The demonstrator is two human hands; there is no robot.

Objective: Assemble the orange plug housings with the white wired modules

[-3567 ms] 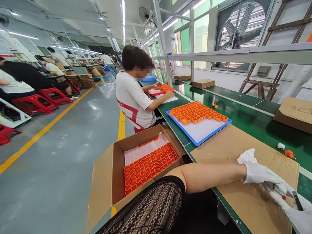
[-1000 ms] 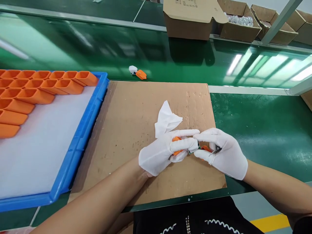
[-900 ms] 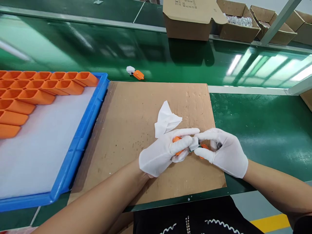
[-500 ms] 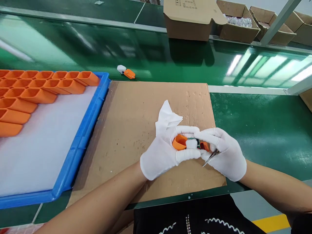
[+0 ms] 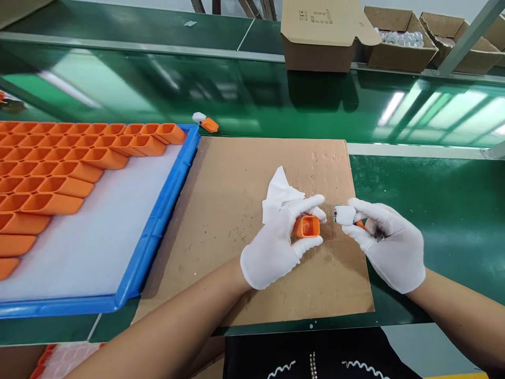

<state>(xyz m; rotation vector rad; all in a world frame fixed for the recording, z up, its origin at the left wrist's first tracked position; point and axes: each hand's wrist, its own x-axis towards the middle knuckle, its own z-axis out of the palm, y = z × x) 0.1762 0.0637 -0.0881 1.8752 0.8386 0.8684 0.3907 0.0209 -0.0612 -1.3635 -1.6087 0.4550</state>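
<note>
My left hand (image 5: 272, 247), in a white glove, grips a hollow orange plastic shell (image 5: 299, 228) between thumb and fingers, its opening facing right. A short gap to the right, my right hand (image 5: 392, 245), also gloved, pinches a small white part (image 5: 344, 215) by its right end. A bit of green circuit board shows at that part's left edge, and an orange piece (image 5: 360, 224) peeks out by the fingers. Whether tweezers are still in the right palm is hard to make out. Behind the left hand lies a crumpled white cloth (image 5: 281, 187) on the cardboard sheet (image 5: 236, 173).
On the left, a blue tray (image 5: 132, 263) carries rows of orange shells (image 5: 65, 187). An orange-and-white piece (image 5: 208, 124) rests beyond the cardboard. Cardboard boxes (image 5: 319, 55) stand on the back shelf, one with white parts (image 5: 403, 39) inside. A metal post (image 5: 469, 39) rises at right.
My hands have moved apart; the right one drew the white part rightward, away from the orange shell in my left hand. The tweezers seen before no longer show clearly. The view has shifted slightly.
</note>
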